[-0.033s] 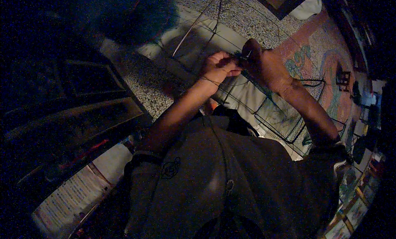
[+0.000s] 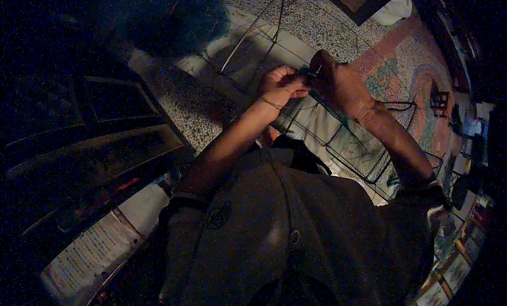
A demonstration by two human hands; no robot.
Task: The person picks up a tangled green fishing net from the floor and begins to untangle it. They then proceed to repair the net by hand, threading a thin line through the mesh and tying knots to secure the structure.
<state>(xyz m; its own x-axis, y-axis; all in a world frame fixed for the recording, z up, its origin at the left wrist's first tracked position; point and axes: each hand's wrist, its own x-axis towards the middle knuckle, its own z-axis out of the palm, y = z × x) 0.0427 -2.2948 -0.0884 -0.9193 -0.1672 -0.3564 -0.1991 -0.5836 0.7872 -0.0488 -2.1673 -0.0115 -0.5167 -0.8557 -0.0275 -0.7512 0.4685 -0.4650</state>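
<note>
My left hand (image 2: 281, 88) and my right hand (image 2: 340, 89) meet close together above a dark wire frame (image 2: 346, 160). The left fingers are pinched together, and whatever they hold is too dark to make out. My right hand is curled, with a small pale, thin tip (image 2: 319, 68) showing by its thumb; its kind cannot be told. A dark green strip of netting (image 2: 338, 118) runs along a rod of the frame from beneath the hands. Thin rods (image 2: 253, 31) of the frame rise beyond the left hand. A thin dark line crosses my left wrist.
A bluish-green heap (image 2: 174, 26) lies at the far left. Dark wooden furniture (image 2: 127, 105) stands on the left, above a white printed sheet or box (image 2: 100, 248). Speckled floor (image 2: 322, 20) spreads beyond, with a coloured pattern (image 2: 388, 76) at right. A dark-framed object (image 2: 362, 2) stands far off.
</note>
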